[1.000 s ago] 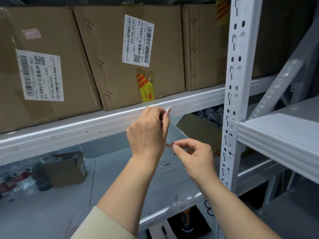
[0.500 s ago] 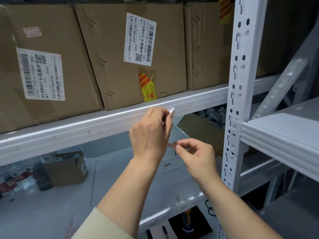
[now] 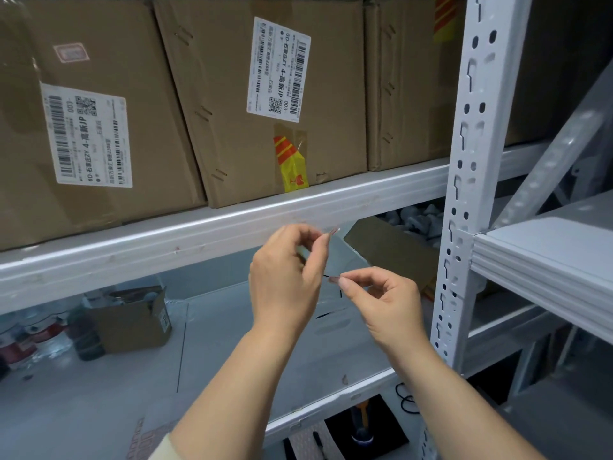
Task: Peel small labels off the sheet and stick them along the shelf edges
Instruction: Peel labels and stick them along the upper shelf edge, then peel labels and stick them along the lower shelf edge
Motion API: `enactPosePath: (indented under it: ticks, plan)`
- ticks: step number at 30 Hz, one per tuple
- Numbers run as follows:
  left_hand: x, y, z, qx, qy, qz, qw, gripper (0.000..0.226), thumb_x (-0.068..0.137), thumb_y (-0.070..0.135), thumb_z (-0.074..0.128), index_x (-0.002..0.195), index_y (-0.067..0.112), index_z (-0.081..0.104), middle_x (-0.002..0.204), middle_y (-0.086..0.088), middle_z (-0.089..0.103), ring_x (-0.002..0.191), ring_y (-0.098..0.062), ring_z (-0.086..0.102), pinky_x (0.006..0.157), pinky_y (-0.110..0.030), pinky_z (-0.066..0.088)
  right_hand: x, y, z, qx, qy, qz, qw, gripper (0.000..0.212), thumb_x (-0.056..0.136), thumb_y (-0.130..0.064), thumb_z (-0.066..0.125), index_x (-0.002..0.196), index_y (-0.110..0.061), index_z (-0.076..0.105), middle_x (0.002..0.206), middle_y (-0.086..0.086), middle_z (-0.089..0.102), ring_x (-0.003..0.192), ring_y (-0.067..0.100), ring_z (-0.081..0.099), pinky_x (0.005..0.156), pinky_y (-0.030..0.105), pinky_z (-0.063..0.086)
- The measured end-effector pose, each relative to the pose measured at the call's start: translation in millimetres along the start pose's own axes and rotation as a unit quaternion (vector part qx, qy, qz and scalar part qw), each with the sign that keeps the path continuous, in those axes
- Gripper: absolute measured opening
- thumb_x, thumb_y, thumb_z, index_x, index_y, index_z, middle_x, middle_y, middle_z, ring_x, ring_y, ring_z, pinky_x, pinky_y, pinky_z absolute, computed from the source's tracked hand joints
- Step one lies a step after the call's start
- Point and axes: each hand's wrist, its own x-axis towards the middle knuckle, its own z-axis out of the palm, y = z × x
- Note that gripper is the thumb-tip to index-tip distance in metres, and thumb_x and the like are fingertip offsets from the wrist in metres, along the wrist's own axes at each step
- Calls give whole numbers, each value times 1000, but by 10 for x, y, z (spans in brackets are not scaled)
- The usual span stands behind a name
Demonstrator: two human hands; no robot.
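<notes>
Both hands had barely shifted since a second earlier; the view itself had drifted a little, so the white upright post (image 3: 471,180) sat slightly further right. Left hand (image 3: 285,277) was raised just below the shelf edge (image 3: 212,230), fingers curled, pinching the label sheet (image 3: 333,231), of which only a small pale corner showed above the fingertips. Right hand (image 3: 381,300) hung just beside and lower, thumb and forefinger pressed together on something tiny at the sheet's lower edge; whether that was a peeled label could not be told. Neither hand touched the shelf edge.

Three cardboard boxes stood side by side on the upper shelf: the left box (image 3: 39,134) and the middle box (image 3: 232,144) each carried one white barcode label, and the right box (image 3: 408,94) showed none. On the lower shelf (image 3: 99,393) sat one small open carton (image 3: 132,323) beside some bottles (image 3: 30,340), blurred past counting.
</notes>
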Motion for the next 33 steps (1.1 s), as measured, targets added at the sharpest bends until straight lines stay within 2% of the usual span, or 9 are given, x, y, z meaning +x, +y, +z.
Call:
enactPosePath:
  ticks: [4,8,10,14,19,23,25,28,33]
  plan:
    - [-202,-209,-285,-69,-89,-104,988,13,95,32,69,84,32,64,75,12,67,51,-11,64,55,-37,54,-44,-47,-24,25,-22,-28,999,13,83,-11,83,80,-24,82,72,-9,79,59,3,60,61,14,49]
    - [-359,-274,-558,-69,-116,-139,981,15,103,28,57,89,29,63,84,11,70,56,-11,67,60,-46,58,-112,-126,113,33,-49,-54,997,14,82,-18,84,82,-31,81,69,2,76,59,12,56,59,20,47]
    - [-399,-289,-663,-72,-120,-144,980,17,104,28,52,91,25,63,87,10,70,60,-13,69,62,-48,58,-143,-164,213,17,-65,-69,995,11,81,-22,84,82,-32,81,59,1,69,52,8,47,52,18,40]
    - [-459,-337,-888,-83,-120,-161,976,16,102,33,51,90,28,61,91,8,69,62,-14,69,62,-43,55,-226,-213,430,-4,-110,-82,990,6,83,-19,84,85,-24,82,48,-17,57,43,2,37,47,14,32]
    - [-527,-444,-1162,-78,-127,-166,975,11,93,37,52,89,32,61,89,11,68,63,-12,67,63,-43,56,-353,-298,700,-22,-152,-106,982,9,83,-14,84,86,-22,83,60,-23,68,43,3,40,49,10,33]
    - [-566,-472,-1321,-84,-135,-160,974,2,87,33,60,87,32,61,81,14,66,65,-19,66,60,-42,56,-424,-339,852,-36,-160,-112,980,12,82,-13,84,86,-24,82,62,-27,67,45,3,43,52,9,34]
    - [-586,-483,-1388,-75,-129,-153,977,2,86,33,63,87,32,61,79,14,66,65,-24,65,62,-46,56,-457,-357,911,-39,-165,-112,979,14,82,-14,84,89,-25,82,67,-23,71,46,3,41,52,11,36]
    - [-617,-511,-1484,-61,-109,-143,982,5,86,35,64,85,31,62,77,12,66,62,-27,63,60,-43,52,-506,-383,994,-40,-175,-109,978,18,82,-15,84,93,-28,81,77,-8,76,47,4,38,50,16,37]
    - [-670,-591,-1616,-62,-110,-154,980,7,89,34,63,83,30,61,73,10,66,60,-19,66,59,-41,54,-579,-378,1111,-40,-188,-121,974,21,81,-16,84,94,-32,79,76,-9,73,48,6,38,49,20,38]
